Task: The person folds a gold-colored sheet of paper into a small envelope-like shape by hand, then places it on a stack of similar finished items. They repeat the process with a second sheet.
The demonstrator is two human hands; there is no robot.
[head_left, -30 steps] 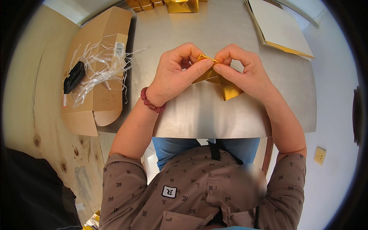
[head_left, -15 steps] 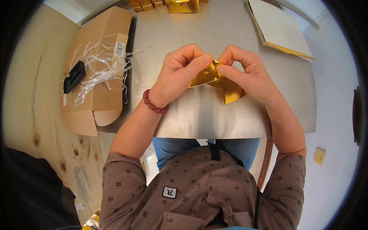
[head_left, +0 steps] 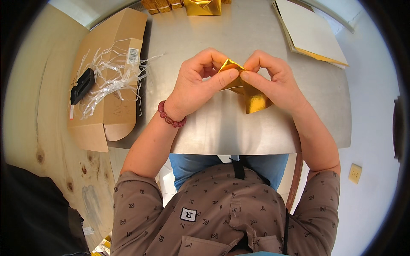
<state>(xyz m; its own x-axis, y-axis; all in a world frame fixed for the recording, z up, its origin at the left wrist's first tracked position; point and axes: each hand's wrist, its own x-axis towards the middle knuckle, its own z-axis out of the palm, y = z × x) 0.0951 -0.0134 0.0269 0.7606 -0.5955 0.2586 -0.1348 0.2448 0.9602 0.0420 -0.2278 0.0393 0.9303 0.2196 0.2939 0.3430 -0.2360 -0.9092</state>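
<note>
Pinching gold paper (head_left: 257,101), left fingers (head_left: 224,79) closed, right fingers (head_left: 256,80) closed

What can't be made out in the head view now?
Gold piece, head view: pinched parts hidden by left hand and right hand.
Bundles, head view: cut off by upper edge.
Cardboard, head view: partly covered by white strips.

Shiny gold paper (head_left: 252,94) is bent, with a pointed corner (head_left: 228,64) far out and a wide flap (head_left: 257,103) nearer. It is pinched by the left hand (head_left: 194,81) and right hand (head_left: 276,83).
</note>
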